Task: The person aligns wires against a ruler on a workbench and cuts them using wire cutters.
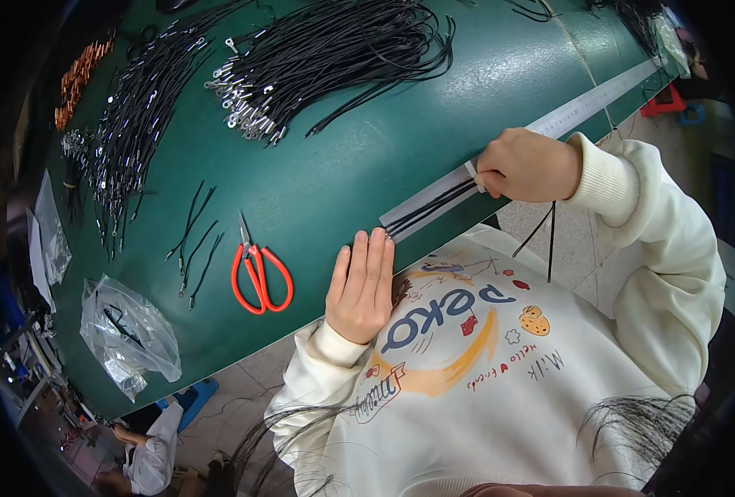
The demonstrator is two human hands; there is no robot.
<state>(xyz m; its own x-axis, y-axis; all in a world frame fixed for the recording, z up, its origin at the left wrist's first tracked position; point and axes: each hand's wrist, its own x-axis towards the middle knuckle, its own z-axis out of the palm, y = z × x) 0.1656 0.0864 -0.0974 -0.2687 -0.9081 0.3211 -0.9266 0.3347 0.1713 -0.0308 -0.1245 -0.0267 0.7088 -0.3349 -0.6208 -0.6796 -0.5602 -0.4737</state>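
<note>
Evidently, the black wires are lying along the steel ruler, close to the edge of the green table, and are spanning the gap between the two hands. The left hand is resting flat, fingers straight and together, its fingertips covering the wire ends without wrapping around them. The right hand is holding the same wires in a closed fist farther up the ruler; a small pale thing beside its fingers is showing too unclearly to name.

That flat left hand is probably giving the weaker hold, so a firm pull from the right could be dragging the ends out from under the fingertips and putting them out of line. Uneven tension could be leaving one strand slack beside another. Because the ruler is lying so near the edge, a sideways push could be swinging it askew. The loose tails are hanging past the edge below the right hand, where a snag on the sweatshirt could be tugging everything off its mark. The red-handled scissors are lying left of the left hand, where a careless sweep could be knocking them.
</note>
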